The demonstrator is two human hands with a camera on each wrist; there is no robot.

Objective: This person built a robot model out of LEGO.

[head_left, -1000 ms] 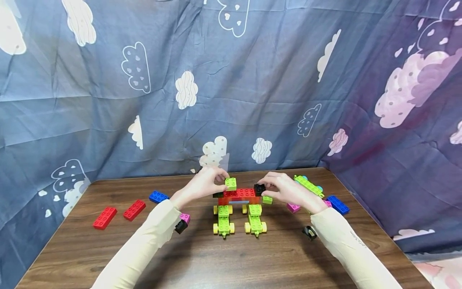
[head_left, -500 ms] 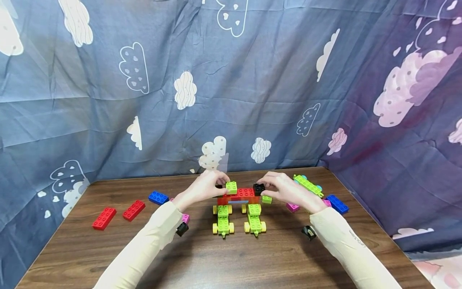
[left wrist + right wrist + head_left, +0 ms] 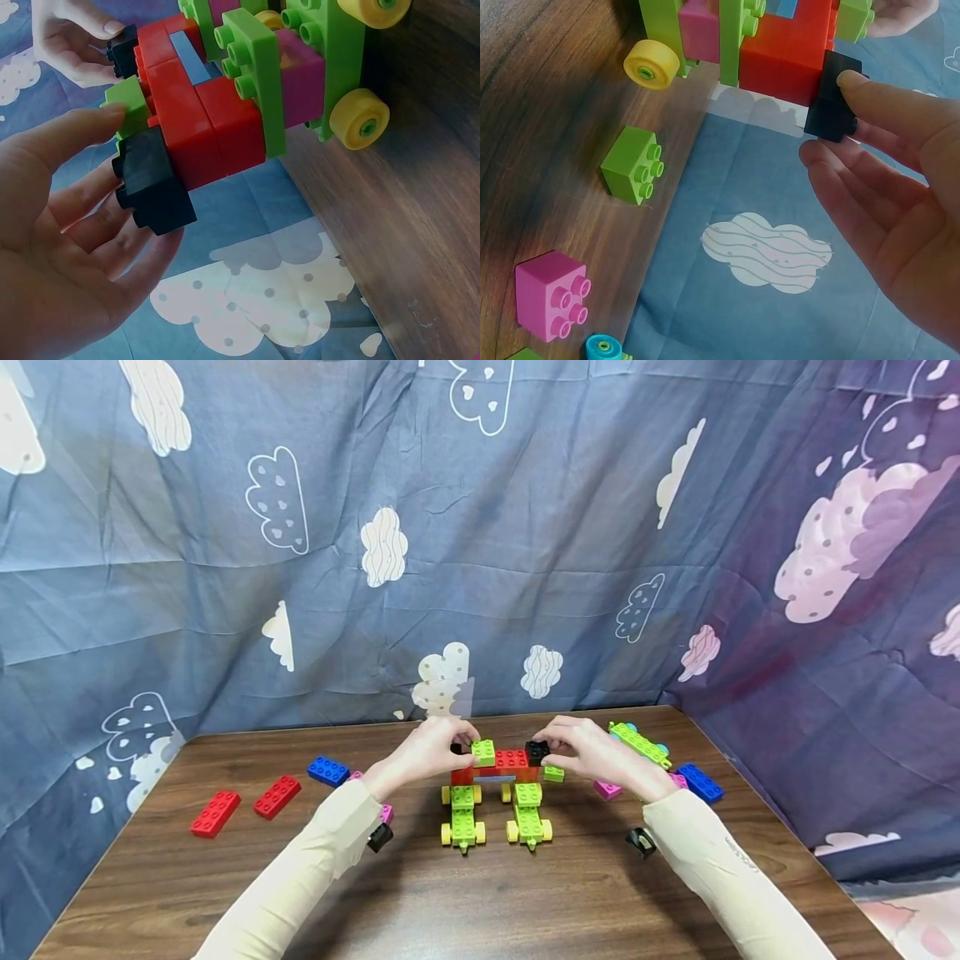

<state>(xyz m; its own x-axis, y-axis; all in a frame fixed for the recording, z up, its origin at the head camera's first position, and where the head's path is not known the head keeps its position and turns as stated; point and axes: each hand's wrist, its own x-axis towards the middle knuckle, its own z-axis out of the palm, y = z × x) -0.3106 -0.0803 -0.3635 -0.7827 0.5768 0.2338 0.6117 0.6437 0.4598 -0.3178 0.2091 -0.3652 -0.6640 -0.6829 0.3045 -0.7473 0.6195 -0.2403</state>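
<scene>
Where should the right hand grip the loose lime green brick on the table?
Probably best pinched by two opposite side walls, from above: the lime green brick sits studs up, apart from the yellow wheel and pink brick. The right hand would first need to release its black brick.

Long cream sleeves, grey marking on right, bare hands

Yellow wheel cropped atop left wrist view, sleeve print illegibly small
</scene>
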